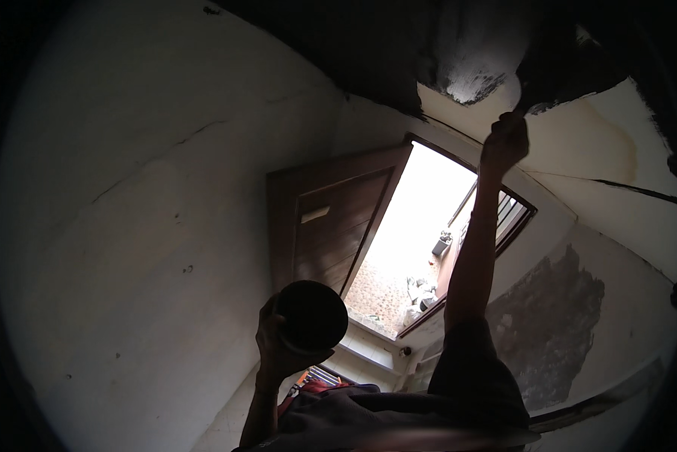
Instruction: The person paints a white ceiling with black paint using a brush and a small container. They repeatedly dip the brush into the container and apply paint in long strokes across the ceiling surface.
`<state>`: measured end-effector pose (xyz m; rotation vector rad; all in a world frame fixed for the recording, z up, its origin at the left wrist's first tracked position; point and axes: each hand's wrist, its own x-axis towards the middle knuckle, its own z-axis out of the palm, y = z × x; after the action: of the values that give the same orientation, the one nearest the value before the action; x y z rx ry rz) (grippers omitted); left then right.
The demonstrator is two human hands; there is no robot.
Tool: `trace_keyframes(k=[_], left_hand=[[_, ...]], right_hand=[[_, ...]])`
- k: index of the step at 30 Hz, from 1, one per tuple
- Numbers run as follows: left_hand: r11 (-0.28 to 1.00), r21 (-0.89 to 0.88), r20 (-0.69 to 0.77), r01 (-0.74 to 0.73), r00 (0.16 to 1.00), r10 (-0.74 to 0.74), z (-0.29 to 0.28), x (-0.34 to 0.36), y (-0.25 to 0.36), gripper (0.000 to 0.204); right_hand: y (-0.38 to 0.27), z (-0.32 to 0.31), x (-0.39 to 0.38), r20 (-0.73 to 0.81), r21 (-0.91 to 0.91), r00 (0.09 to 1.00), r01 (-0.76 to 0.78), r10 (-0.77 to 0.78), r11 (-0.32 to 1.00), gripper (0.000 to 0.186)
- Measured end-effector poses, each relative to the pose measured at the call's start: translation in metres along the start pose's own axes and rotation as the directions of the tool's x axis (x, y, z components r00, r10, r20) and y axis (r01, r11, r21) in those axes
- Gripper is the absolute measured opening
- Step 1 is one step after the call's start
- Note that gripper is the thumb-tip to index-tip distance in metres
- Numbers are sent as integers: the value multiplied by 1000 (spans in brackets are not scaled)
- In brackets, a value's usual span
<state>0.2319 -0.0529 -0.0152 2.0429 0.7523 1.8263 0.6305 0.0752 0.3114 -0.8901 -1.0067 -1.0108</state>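
My left hand [273, 343], low and left of the middle, is wrapped round the side of a round dark pot [311, 316]. The pot's inside is too dark to make out. Stretched up toward the ceiling, my right hand [506, 143] is closed round the handle of what looks like a wide paintbrush [529, 99]. Its dark head merges with the black coating [384, 56] on the ceiling, so its exact outline is hidden. Streaky black edges meet the bare cream ceiling [598, 124] around it.
Behind my arms a brown wooden door [346, 203] stands ajar beside a bright doorway [421, 203]. A barred window [510, 218] adjoins it. A pale cracked wall [143, 211] fills the left. A rough grey patch [549, 324] marks the right wall.
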Motion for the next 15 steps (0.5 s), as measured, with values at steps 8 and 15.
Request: trace_keyframes(k=[8,15], left_hand=[[997,67,25,33,999,-34,-3,3,10,116],[995,100,90,10,996,-19,-6,8,11,125]], right_hand=[[126,27,-80,130,-334,904,-347,407,877,50],[-3,-9,7,217,222,680,-733,700,643,56]])
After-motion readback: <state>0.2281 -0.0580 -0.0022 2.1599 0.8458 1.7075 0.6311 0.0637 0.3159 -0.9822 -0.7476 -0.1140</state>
